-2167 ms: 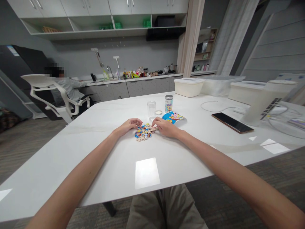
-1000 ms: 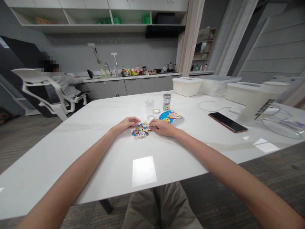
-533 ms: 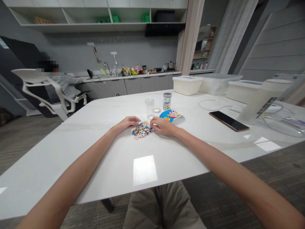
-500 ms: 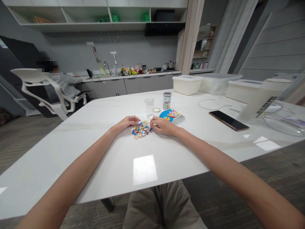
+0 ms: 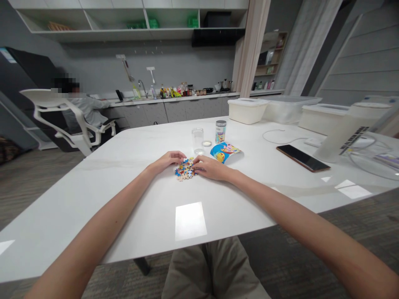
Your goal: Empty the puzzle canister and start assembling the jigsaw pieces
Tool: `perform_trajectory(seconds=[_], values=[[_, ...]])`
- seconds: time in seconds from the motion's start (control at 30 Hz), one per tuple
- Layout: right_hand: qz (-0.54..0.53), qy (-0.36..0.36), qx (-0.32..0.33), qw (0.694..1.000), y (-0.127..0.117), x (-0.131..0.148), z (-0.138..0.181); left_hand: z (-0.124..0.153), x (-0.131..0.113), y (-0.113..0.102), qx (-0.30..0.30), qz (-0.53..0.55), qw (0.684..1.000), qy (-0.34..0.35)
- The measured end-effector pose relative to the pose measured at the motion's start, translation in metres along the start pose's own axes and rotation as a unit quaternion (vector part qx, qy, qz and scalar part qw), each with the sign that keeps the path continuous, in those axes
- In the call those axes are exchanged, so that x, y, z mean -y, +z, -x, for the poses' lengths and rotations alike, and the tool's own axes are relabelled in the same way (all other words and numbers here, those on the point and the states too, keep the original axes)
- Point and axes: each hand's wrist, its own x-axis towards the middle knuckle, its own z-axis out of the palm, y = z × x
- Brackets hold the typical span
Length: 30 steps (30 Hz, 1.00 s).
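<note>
A small heap of colourful jigsaw puzzle pieces (image 5: pixel 186 170) lies on the white table between my hands. At its upper left edge, my left hand (image 5: pixel 170 160) has its fingers curled towards the thumb; whatever is between the fingertips is hidden. From the right, my right hand (image 5: pixel 209 167) reaches over the heap, its bent fingers closed on a puzzle piece that is partly hidden. Behind the hands stands a clear jar (image 5: pixel 198 142) beside a round lid (image 5: pixel 206 143). A printed picture sheet (image 5: pixel 225 152), slightly curled, lies just beyond my right hand.
A printed can (image 5: pixel 220 132) with a metal-coloured lid stands behind the sheet. To the right are a phone (image 5: pixel 302 158), a tall white bottle (image 5: pixel 349 135), cables and lidded plastic boxes (image 5: pixel 248 112). A person (image 5: pixel 84 110) sits on a white-framed chair at far left.
My right hand has moved left, further over the heap and covering more of its right side. My left hand has barely changed. The whole view has shifted slightly.
</note>
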Motion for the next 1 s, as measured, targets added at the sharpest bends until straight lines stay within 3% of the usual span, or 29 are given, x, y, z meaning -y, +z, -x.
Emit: perform_trajectory(seconds=[0.67, 1.0], values=[[0.039, 0.031, -0.033, 0.998, -0.004, -0.001, -0.003, 0.001, -0.003, 0.002, -0.001, 0.005, 1.000, -0.001], [0.032, 0.077, 0.018, 0.996, -0.006, -0.013, 0.004, 0.002, -0.003, 0.002, -0.001, -0.005, 1.000, -0.002]])
